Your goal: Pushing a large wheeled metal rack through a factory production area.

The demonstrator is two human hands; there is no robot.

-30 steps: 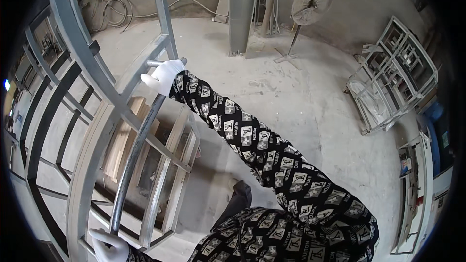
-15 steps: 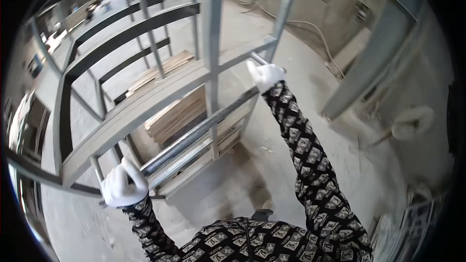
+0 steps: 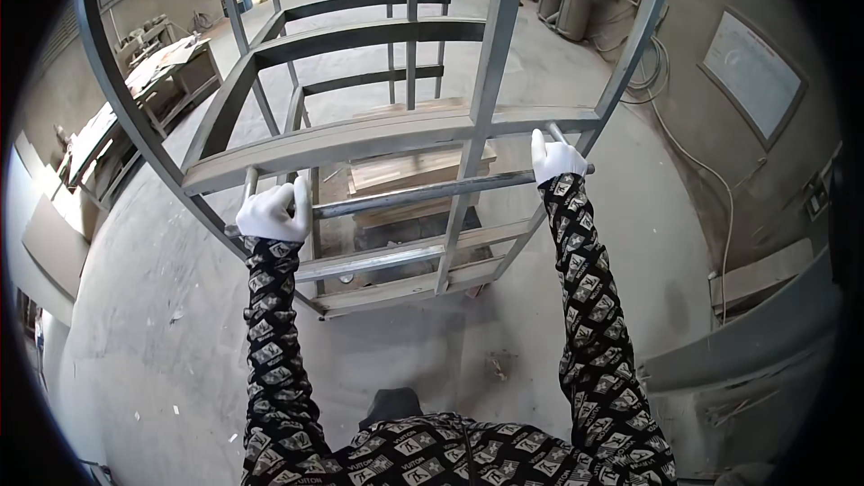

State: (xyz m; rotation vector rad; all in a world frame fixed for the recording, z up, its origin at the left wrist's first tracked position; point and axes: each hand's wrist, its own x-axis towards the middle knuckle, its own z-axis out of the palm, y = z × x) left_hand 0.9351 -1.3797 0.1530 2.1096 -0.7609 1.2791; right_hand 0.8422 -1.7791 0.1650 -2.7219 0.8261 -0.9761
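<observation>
Both gloved hands are gripping a grey metal bar (image 3: 423,194) held level at chest height, the left hand (image 3: 270,213) and right hand (image 3: 555,159) curling closed around its ends, against the steel frame (image 3: 360,139) beyond.

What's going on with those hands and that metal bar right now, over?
Left hand and right hand, white-gloved, each shut on an end of the metal bar. Bar held level against the grey steel frame. Nothing blocking.
</observation>
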